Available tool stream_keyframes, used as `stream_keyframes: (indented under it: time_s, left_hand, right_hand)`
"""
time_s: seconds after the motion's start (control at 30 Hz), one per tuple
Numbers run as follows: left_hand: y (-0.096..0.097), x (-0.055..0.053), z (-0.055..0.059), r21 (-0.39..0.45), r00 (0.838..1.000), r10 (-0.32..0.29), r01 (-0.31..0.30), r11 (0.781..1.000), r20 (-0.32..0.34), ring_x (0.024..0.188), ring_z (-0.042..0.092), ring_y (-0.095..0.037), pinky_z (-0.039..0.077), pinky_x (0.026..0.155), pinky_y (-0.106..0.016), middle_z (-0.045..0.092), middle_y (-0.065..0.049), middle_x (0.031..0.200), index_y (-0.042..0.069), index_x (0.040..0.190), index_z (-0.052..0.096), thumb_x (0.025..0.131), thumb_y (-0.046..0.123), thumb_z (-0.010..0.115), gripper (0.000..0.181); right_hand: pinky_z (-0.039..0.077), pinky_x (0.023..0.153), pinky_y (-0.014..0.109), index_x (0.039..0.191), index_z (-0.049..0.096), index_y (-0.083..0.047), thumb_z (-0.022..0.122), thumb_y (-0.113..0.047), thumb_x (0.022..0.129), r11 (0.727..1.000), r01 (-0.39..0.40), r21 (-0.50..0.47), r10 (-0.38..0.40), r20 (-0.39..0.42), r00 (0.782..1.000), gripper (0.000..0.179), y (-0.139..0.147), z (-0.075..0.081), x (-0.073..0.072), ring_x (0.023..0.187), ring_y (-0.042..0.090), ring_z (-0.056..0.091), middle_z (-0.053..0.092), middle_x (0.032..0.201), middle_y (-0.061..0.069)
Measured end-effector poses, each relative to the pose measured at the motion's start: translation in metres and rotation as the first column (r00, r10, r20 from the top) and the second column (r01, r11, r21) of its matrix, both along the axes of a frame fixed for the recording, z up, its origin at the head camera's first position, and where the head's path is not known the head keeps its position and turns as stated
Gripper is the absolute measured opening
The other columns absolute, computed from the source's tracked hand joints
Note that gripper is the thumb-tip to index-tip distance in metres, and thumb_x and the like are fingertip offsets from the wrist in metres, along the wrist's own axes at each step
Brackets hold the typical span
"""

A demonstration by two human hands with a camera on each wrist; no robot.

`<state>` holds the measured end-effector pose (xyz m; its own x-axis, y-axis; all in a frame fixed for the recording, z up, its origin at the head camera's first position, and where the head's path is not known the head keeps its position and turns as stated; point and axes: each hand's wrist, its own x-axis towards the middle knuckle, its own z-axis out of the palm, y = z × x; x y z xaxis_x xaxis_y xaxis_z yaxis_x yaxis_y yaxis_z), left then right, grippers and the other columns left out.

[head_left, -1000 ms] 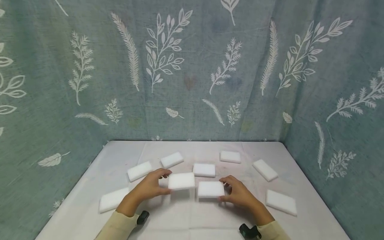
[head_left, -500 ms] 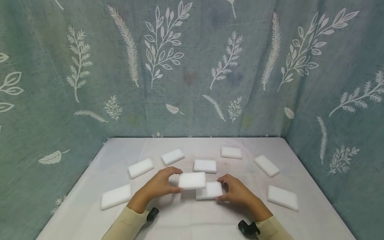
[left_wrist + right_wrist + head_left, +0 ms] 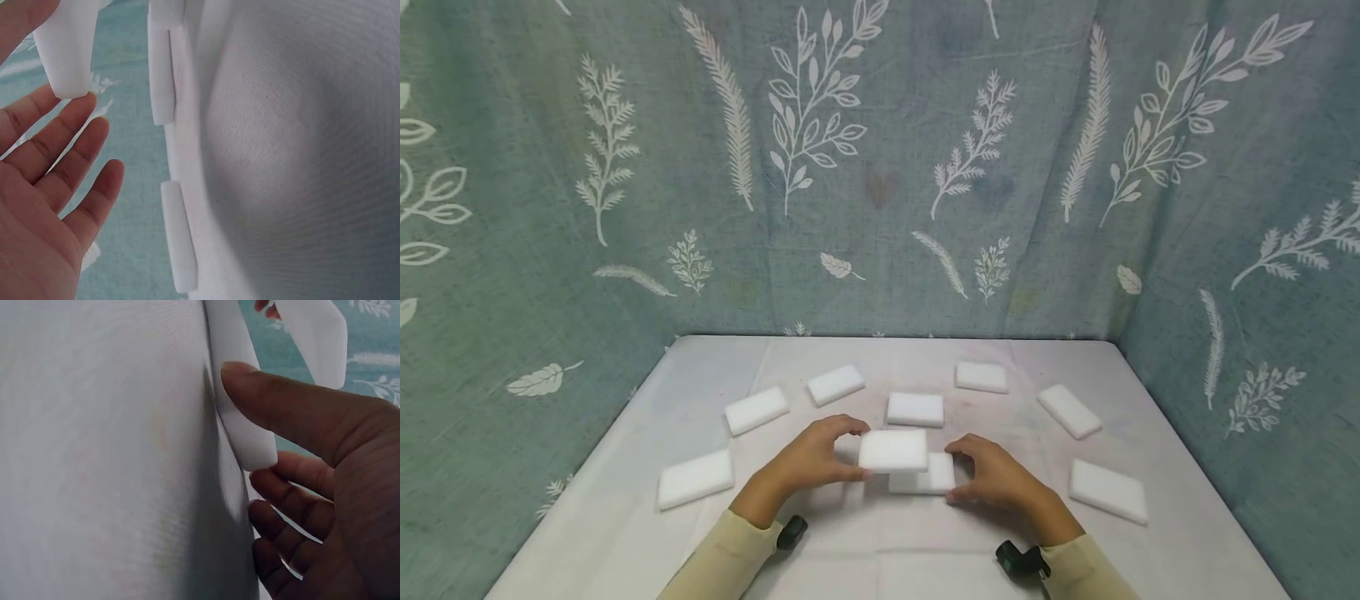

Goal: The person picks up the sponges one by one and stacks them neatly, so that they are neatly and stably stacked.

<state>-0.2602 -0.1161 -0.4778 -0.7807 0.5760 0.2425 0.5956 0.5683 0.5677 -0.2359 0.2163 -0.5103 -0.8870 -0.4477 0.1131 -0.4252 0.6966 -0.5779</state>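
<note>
My left hand [image 3: 816, 457] pinches the near end of a white sponge [image 3: 893, 451] between thumb and fingers and holds it raised and level. In the left wrist view the fingertips meet the narrow edge of this sponge [image 3: 69, 50], and the other fingers are spread. Below it, a second white sponge [image 3: 938, 477] lies close over the cloth, its left part hidden by the raised one. My right hand [image 3: 996, 475] grips that lower sponge at its right end. The right wrist view shows the thumb on this lower sponge [image 3: 240, 419], fingers behind.
A white cloth [image 3: 880, 575] covers the table. Several more white sponges lie spread in an arc, including one behind the hands [image 3: 915, 409], one at left [image 3: 696, 479] and one at right [image 3: 1108, 490]. A leaf-patterned green curtain [image 3: 880, 183] encloses the back and sides.
My left hand has carried its sponge rightward, from beside the other sponge to over its left part. My right hand stays at the lower sponge. The head view has shifted slightly.
</note>
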Motion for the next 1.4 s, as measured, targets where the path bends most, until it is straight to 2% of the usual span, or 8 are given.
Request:
stream_keyframes:
  time_s: [0.13, 0.33, 0.5, 0.73, 0.9, 1.2, 1.4]
  left_hand:
    - [0.002, -0.003, -0.001, 0.0, 1.0, -0.001, 0.001, 1.0, -0.001, 0.109, 0.057, -0.016, 0.047, 0.093, -0.04, 0.062, 0.006, 0.115, 0.018, 0.122, 0.062, 0.07, 0.042, 0.087, 0.062]
    - [0.006, -0.006, -0.003, -0.016, 1.0, -0.021, 0.022, 1.0, 0.007, 0.111, 0.056, -0.014, 0.047, 0.094, -0.039, 0.061, 0.006, 0.117, 0.016, 0.125, 0.062, 0.071, 0.045, 0.085, 0.065]
    - [0.01, -0.009, -0.005, -0.007, 0.999, -0.046, 0.046, 0.999, 0.011, 0.111, 0.055, -0.013, 0.047, 0.095, -0.038, 0.061, 0.006, 0.117, 0.017, 0.125, 0.062, 0.072, 0.047, 0.084, 0.065]
    - [0.014, -0.011, -0.011, -0.015, 0.999, -0.048, 0.048, 0.999, -0.01, 0.108, 0.055, -0.01, 0.047, 0.094, -0.036, 0.061, 0.009, 0.114, 0.019, 0.123, 0.062, 0.071, 0.048, 0.084, 0.064]
    - [0.017, -0.008, -0.011, -0.006, 0.998, -0.062, 0.062, 0.998, 0.013, 0.109, 0.056, -0.012, 0.048, 0.093, -0.038, 0.061, 0.007, 0.116, 0.017, 0.125, 0.061, 0.071, 0.053, 0.082, 0.068]
    - [0.028, -0.002, -0.009, -0.107, 0.999, 0.001, 0.003, 0.994, 0.04, 0.108, 0.058, -0.019, 0.048, 0.092, -0.038, 0.062, 0.001, 0.117, 0.014, 0.128, 0.061, 0.072, 0.047, 0.084, 0.069]
    - [0.031, 0.0, -0.013, -0.108, 0.999, -0.008, 0.014, 0.994, 0.054, 0.107, 0.058, -0.018, 0.048, 0.091, -0.037, 0.063, 0.003, 0.115, 0.013, 0.126, 0.062, 0.07, 0.045, 0.086, 0.068]
  right_hand:
    - [0.047, 0.091, 0.039, 0.119, 0.064, -0.013, 0.091, -0.037, 0.064, 1.0, 0.008, -0.01, -0.008, -0.011, 1.0, 0.066, -0.001, 0.0, -0.002, 0.103, 0.014, 0.055, 0.06, 0.112, -0.007]
    - [0.047, 0.089, 0.039, 0.119, 0.064, -0.013, 0.091, -0.037, 0.063, 0.997, 0.006, -0.071, -0.005, 0.018, 1.0, 0.066, -0.004, -0.001, -0.003, 0.101, 0.015, 0.056, 0.06, 0.109, -0.007]
    - [0.047, 0.09, 0.039, 0.118, 0.064, -0.015, 0.091, -0.039, 0.063, 0.998, 0.004, -0.066, -0.003, 0.012, 1.0, 0.066, -0.006, -0.004, -0.001, 0.102, 0.016, 0.056, 0.061, 0.11, -0.006]
    - [0.047, 0.09, 0.039, 0.118, 0.065, -0.013, 0.092, -0.039, 0.062, 0.998, 0.009, -0.07, -0.007, 0.018, 1.0, 0.068, -0.009, -0.006, -0.001, 0.1, 0.015, 0.056, 0.061, 0.11, -0.007]
    - [0.047, 0.088, 0.037, 0.115, 0.067, -0.016, 0.092, -0.04, 0.06, 0.999, 0.001, -0.051, -0.002, -0.009, 1.0, 0.066, -0.01, -0.006, -0.003, 0.097, 0.013, 0.055, 0.06, 0.106, -0.012]
    - [0.047, 0.087, 0.035, 0.115, 0.066, -0.014, 0.092, -0.035, 0.062, 0.998, -0.019, -0.052, 0.017, -0.041, 0.999, 0.062, -0.01, -0.004, -0.003, 0.095, 0.011, 0.054, 0.06, 0.103, -0.013]
    - [0.047, 0.086, 0.034, 0.112, 0.066, -0.015, 0.093, -0.036, 0.06, 0.998, -0.009, -0.057, 0.006, -0.042, 0.999, 0.061, -0.01, -0.007, -0.003, 0.093, 0.009, 0.054, 0.058, 0.1, -0.014]
